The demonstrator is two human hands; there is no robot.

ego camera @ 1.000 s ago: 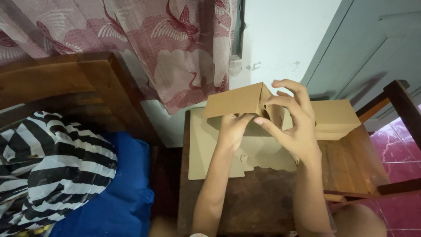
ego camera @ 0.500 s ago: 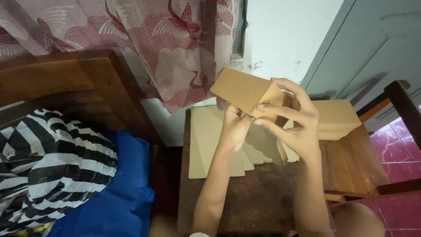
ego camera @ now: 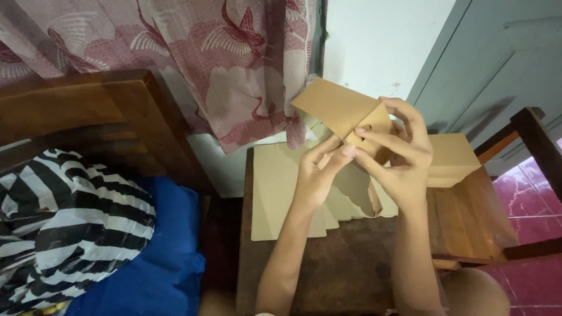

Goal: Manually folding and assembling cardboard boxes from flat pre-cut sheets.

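A brown cardboard piece [ego camera: 339, 108], partly folded into a box shape, is raised above a small wooden table [ego camera: 328, 269]. My left hand [ego camera: 319, 169] grips its lower edge from below with the fingers pinched on a flap. My right hand [ego camera: 398, 155] holds its right side, fingers curled over the fold. More of the same card hangs down between my hands. Flat cardboard sheets [ego camera: 281, 193] lie fanned on the table under my hands.
A stack of folded cardboard boxes [ego camera: 453, 158] sits at the table's far right. A wooden bed frame [ego camera: 88, 117], blue sheet [ego camera: 164, 263] and striped pillow [ego camera: 64, 222] are at left. A patterned curtain [ego camera: 193, 64] hangs behind; a wooden chair frame [ego camera: 533, 140] stands at right.
Both hands have lifted the cardboard piece and tilted it up to the left. The flap has swung higher, toward the curtain.
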